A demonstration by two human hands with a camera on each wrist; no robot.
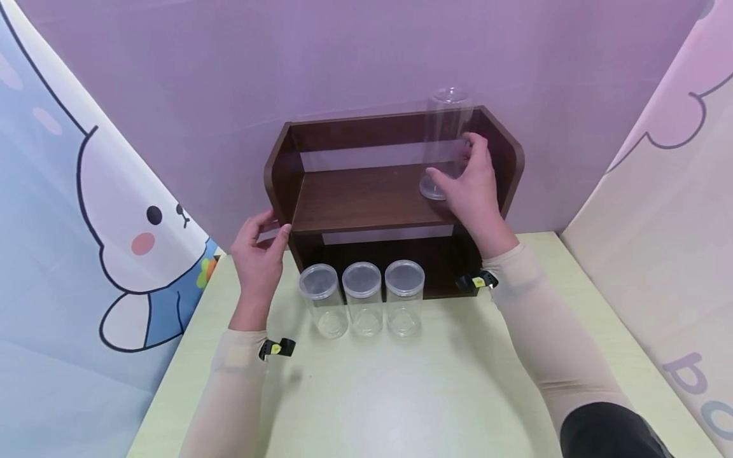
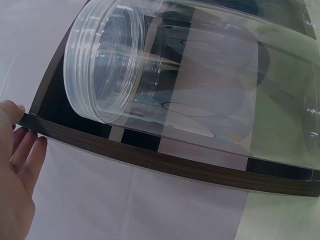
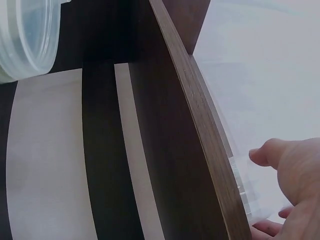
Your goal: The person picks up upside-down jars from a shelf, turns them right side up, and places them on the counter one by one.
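Note:
A tall clear jar (image 1: pixel 443 127) stands on the upper board of a dark brown two-tier shelf (image 1: pixel 355 197), at its right end. My right hand (image 1: pixel 472 191) curls round the jar's lower part, thumb at the front and fingers along the right side. With my left hand (image 1: pixel 258 254) I grip the shelf's left side panel near the upper board; the left wrist view shows thumb and fingers at the panel edge (image 2: pixel 150 152). Three clear jars with translucent lids (image 1: pixel 362 280) stand in a row before the lower tier. One jar (image 2: pixel 105 65) looms large in the left wrist view.
The shelf stands at the back of a pale green table (image 1: pixel 366 394), against a purple cloth backdrop (image 1: pixel 366 57). Printed cloth panels (image 1: pixel 137 229) flank both sides. The three lidded jars sit between my forearms, close against the shelf's front.

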